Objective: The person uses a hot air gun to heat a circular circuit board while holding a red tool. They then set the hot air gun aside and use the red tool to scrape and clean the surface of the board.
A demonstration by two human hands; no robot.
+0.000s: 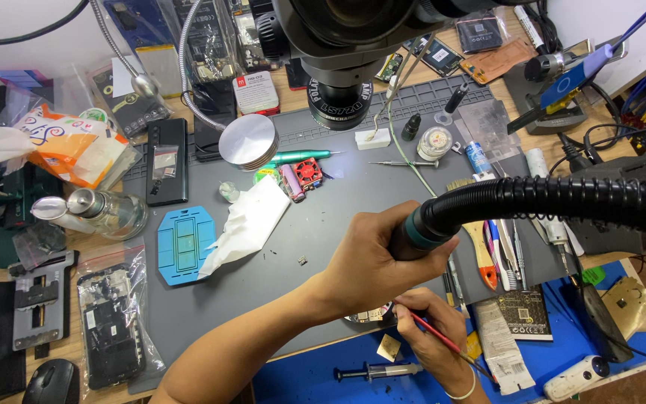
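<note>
Left hand [371, 258] grips black hose [562, 198]; right hand [431, 329] pinches red tool [437, 337].

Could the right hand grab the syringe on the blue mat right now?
Probably not right away. The right hand is pinching a red tool, so it's busy. The syringe lies close by on the blue mat, with nothing covering it.

A white crumpled tissue [247, 221] and a blue rectangular jig [185, 245] lie well left of the fingers, on the grey mat [300, 232]. A syringe [379, 370] lies just below them, and a yellow-handled brush [480, 251] lies to their right.
</note>
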